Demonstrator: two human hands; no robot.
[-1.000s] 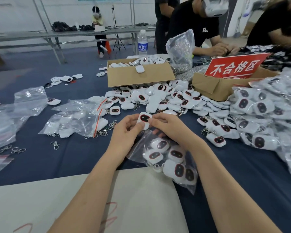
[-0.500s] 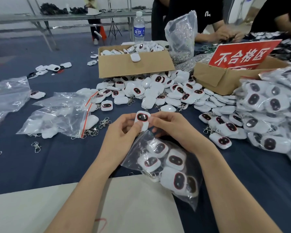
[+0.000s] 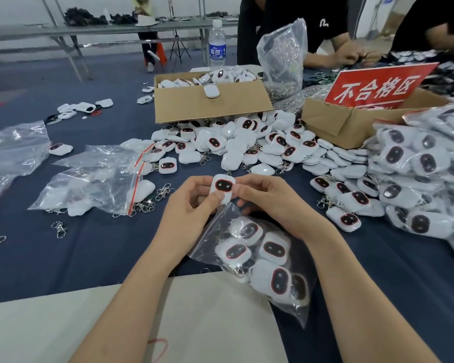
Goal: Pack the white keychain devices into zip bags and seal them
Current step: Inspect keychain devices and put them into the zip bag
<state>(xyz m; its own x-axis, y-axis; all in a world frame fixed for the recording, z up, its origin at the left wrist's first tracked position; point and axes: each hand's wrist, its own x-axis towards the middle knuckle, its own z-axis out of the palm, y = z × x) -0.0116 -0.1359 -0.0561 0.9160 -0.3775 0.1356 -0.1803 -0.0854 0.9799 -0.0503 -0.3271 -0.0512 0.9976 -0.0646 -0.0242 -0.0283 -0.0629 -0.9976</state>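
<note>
In the head view, not much had changed in the last second. The left hand (image 3: 192,203) and the right hand (image 3: 268,200) were still close together in the middle, just as they had been. They still held one white keychain device (image 3: 222,188) between them. The left thumb and fingers were pinched on its left side and bottom. The right fingertips were pinched on its right side. The device stood up with its dark face toward the camera.

It was right above the open top of the zip bag (image 3: 260,258), touching the bag's edge or very near it. It had not gone in. The bag lay on the blue table (image 3: 89,258) under the wrists, with several devices already inside. I could not tell which hand also held the bag's edge.

Only the view had shifted a little, so everything looked a bit lower and closer.

That means this step was still not done. The device probably still had to be pushed in, and the bag was not yet sealed.

Behind the hands was a loose pile of devices (image 3: 247,145). At the right sat a heap of filled bags (image 3: 417,166). Another bag (image 3: 95,179) lay at the left.
</note>
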